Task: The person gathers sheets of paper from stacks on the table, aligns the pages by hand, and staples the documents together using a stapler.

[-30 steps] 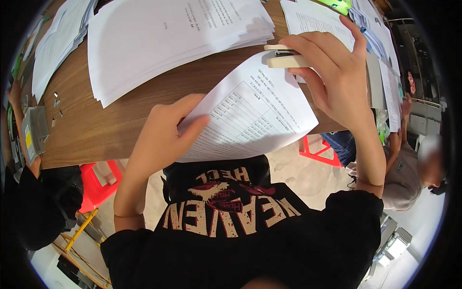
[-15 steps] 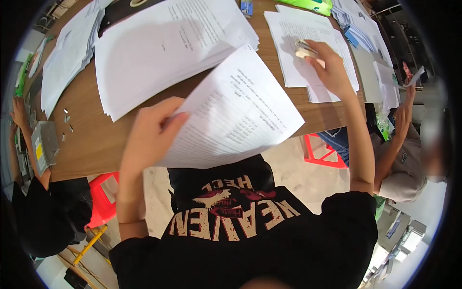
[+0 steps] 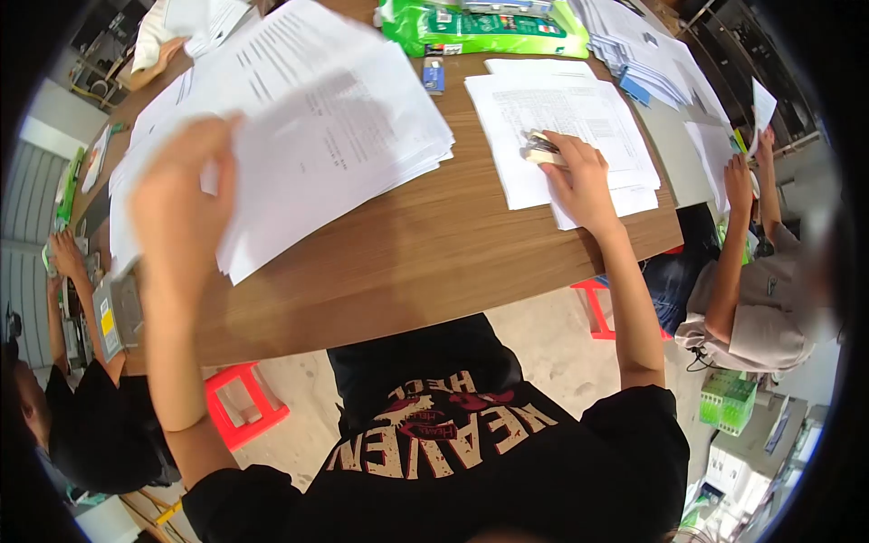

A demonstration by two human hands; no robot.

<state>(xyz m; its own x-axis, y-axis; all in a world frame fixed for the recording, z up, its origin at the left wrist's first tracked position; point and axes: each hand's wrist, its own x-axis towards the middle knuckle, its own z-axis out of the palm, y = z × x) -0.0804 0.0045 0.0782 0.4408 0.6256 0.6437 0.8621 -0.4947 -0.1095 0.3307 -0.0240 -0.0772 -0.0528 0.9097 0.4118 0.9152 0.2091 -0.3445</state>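
My left hand (image 3: pixel 186 195), blurred by motion, is over the left part of a large stack of printed sheets (image 3: pixel 353 163). Its thumb and forefinger look apart, and I see no paper held between them. My right hand (image 3: pixel 584 185) is closed around a small cream-and-metal stapler (image 3: pixel 543 152). That hand rests over a smaller pile of printed papers (image 3: pixel 507 172) on the right of the wooden table (image 3: pixel 362 271).
Behind the papers lie a green packet (image 3: pixel 489 41) and a small blue box (image 3: pixel 434 77). More papers (image 3: pixel 634 54) with a blue clip (image 3: pixel 635 88) are at back right. Other people sit at both sides; a red stool (image 3: pixel 244 407) stands below the table.
The printed sheets my left hand held in front of me are out of it, and that hand has moved left over the large stack. My right hand still has the stapler. The view has shifted.
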